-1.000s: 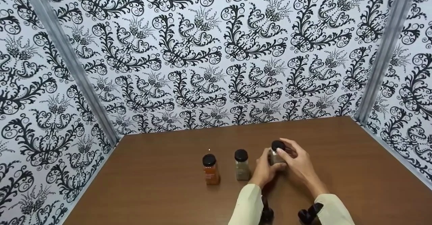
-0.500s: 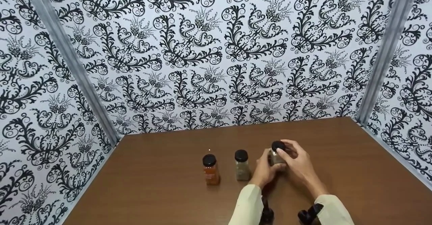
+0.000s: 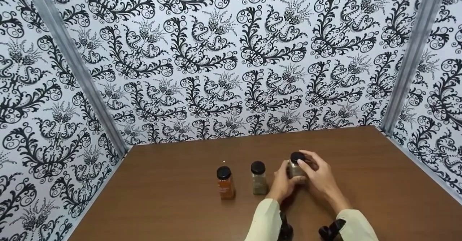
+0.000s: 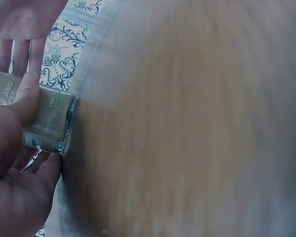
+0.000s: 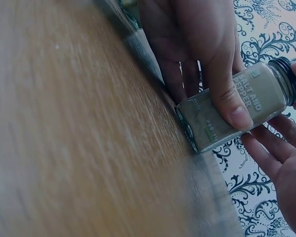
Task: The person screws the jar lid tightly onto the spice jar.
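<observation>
In the head view my left hand (image 3: 283,181) grips the body of a square glass seasoning jar (image 3: 296,169) with a black lid. Its thumb lies across the lettering "SALT AND PEPPER" on the jar (image 5: 254,96) in the right wrist view. My right hand (image 3: 321,174) pinches the black lid (image 3: 297,156) between thumb and fingers; the lid is on the jar. The jar is upright, its base close to the tabletop; whether they touch I cannot tell. Left of the hands stands a second jar (image 3: 259,183) with greenish-grey contents, then one with orange-red powder (image 3: 226,188), both black-lidded.
The brown wooden table (image 3: 162,197) runs back to a patterned black-and-white wall (image 3: 216,60), with similar walls at both sides. The greenish-grey jar stands close beside my left wrist. Black devices are strapped at both cuffs.
Both hands stay at the jar in nearly the same place. Only a slight shift of the whole head view shows; the other two jars have not moved.
</observation>
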A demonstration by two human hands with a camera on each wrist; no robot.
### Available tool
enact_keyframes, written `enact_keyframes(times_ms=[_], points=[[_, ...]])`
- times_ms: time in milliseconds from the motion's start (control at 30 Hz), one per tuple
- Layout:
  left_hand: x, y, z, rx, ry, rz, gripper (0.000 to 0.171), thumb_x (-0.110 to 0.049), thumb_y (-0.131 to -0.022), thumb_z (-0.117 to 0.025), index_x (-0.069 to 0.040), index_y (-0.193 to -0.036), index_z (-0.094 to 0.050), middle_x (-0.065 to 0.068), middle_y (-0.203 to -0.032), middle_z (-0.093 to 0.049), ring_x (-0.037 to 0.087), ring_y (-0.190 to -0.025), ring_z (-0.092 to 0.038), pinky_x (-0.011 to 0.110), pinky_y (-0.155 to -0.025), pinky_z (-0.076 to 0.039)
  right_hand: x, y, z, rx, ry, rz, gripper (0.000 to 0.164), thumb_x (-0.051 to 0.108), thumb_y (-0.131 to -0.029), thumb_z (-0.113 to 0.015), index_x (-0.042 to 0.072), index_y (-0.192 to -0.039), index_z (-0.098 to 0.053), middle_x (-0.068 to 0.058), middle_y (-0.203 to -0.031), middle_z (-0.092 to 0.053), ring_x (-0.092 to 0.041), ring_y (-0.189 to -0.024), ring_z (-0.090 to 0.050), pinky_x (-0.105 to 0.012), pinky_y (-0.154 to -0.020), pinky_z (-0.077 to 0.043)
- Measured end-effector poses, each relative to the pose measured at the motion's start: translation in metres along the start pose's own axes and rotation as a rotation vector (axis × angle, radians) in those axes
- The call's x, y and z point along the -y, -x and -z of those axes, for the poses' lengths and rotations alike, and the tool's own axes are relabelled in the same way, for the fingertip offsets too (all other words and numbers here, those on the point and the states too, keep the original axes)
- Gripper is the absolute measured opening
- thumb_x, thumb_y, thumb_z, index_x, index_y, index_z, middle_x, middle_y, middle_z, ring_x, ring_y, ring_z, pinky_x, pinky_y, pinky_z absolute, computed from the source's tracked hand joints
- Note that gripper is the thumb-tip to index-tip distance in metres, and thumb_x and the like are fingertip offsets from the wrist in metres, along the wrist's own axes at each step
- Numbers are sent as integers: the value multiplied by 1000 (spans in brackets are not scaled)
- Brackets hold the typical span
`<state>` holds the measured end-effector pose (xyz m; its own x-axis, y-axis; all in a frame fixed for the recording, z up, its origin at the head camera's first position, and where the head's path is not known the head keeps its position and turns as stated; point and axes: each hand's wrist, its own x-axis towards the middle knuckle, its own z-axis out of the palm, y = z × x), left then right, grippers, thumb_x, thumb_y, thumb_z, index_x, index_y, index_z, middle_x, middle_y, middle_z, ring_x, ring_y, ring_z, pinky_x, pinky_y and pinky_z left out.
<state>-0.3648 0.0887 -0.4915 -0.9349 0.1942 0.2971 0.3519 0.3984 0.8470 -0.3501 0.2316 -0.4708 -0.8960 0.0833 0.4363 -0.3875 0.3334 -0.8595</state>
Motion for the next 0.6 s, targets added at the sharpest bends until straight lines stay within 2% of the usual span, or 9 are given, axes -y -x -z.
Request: enact_keyframes(times_ms=[133,300,400,600], points=[[0,0,0,-6,-13,0,51,-25,-81,-83,-18,-125,-58,3,-115,-71,13,-99,-66,26,-86,-51,1,0,-1,-5,-1,-9,36,19,-98,-66,8,-132,-62,-15,-129,-67,-4,-110,-62,-11,-92,-47],[-1,0,0,-12,-9,4,51,-25,-81,-83,-18,-125,-59,3,-115,-71,13,-99,-65,26,-86,-51,0,-1,-1,-14,-4,-12,35,17,-98,-65,7,-131,-62,-16,-128,-67,6,-107,-60,-8,-92,-46],[0,0,0,-17,-9,-14,52,-25,-81,-83,-17,-126,-59,4,-114,-72,13,-98,-65,26,-85,-51,0,-1,0,-14,1,-10,32,17,-100,-62,7,-130,-63,-17,-127,-67,12,-106,-57,-5,-92,-44],[0,1,0,-20,-6,-22,52,-25,-81,-82,-17,-126,-59,4,-116,-72,13,-98,-65,25,-85,-51,0,0,1,-5,-1,-7,32,15,-99,-62,7,-131,-63,-17,-128,-67,10,-107,-58,-5,-92,-44]])
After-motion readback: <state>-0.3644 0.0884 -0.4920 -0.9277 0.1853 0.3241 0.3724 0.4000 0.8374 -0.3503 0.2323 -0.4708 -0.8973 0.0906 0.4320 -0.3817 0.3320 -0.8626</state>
